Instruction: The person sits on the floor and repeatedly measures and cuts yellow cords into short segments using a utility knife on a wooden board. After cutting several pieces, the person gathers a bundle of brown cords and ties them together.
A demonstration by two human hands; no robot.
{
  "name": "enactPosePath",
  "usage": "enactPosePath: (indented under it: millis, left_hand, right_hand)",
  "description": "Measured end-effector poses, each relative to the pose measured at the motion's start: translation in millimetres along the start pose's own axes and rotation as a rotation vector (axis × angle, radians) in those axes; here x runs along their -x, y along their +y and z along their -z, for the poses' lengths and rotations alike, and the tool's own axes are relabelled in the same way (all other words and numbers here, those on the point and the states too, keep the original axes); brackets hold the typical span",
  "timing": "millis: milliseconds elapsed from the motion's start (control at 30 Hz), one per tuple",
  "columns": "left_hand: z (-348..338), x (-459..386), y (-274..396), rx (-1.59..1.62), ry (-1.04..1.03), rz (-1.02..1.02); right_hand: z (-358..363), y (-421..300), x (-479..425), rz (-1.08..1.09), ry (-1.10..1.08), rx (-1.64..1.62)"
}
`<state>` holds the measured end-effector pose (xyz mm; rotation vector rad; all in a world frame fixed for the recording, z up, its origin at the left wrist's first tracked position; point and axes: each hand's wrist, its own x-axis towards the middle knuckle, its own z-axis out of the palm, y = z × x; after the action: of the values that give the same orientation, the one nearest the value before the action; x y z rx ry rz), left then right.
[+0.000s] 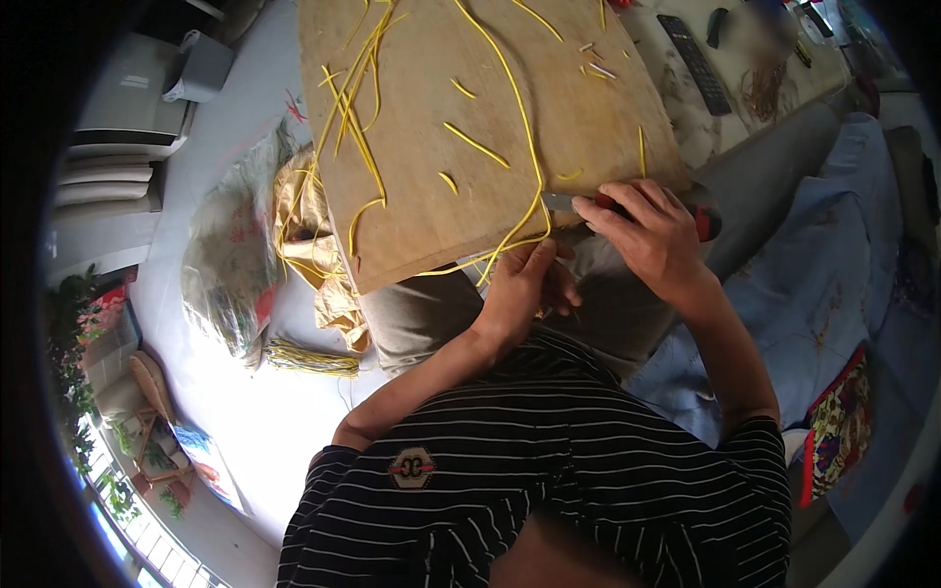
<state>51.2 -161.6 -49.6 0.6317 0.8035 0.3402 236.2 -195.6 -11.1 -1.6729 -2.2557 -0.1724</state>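
A wooden board lies across the person's knees, with yellow insulated wires and short cut yellow pieces spread over it. My right hand is closed around the red and black handle of a utility knife; its blade points left, close to a bend in the long yellow wire near the board's lower edge. My left hand is at that edge, thumb and forefinger together just under the wire's bend. Whether the wire is pinched between them cannot be made out, and its other fingers are partly curled.
Behind the board at right, a marble-patterned table holds a black remote control and a bundle of copper strands. A clear plastic bag, gold foil-like material and a wire bundle lie on the floor at left. Blue cloth covers the seat at right.
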Motion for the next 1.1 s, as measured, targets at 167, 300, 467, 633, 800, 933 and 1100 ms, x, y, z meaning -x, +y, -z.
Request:
enactPosePath:
  millis: [167,300,467,633,800,933,1100]
  left_hand:
    - [-5,5,5,-0.078,0.011,0.008]
    - [0,1,2,-0.079,0.022,0.012]
    - [-1,4,7,-0.027,-0.018,0.036]
    - [-4,9,0,-0.006,-0.054,-0.003]
    - [-3,7,-2,0.075,-0.027,0.027]
    - [-1,7,8,0.252,-0.060,0.077]
    - [-3,1,6,0.143,0.007,0.084]
  right_hand:
    - [8,-5,-3,-0.006,-0.024,0.016]
    - [7,-5,-15,-0.007,0.034,0.058]
    - [-5,-4,-8,0.034,0.072,0.090]
    - [-2,-8,-4,0.002,0.053,0.036]
    - [-3,-15,-6,-0.080,0.108,0.068]
    - [-10,-14,-5,-0.097,0.084,0.063]
    - [-16,-10,-3,-0.060,0.134,0.067]
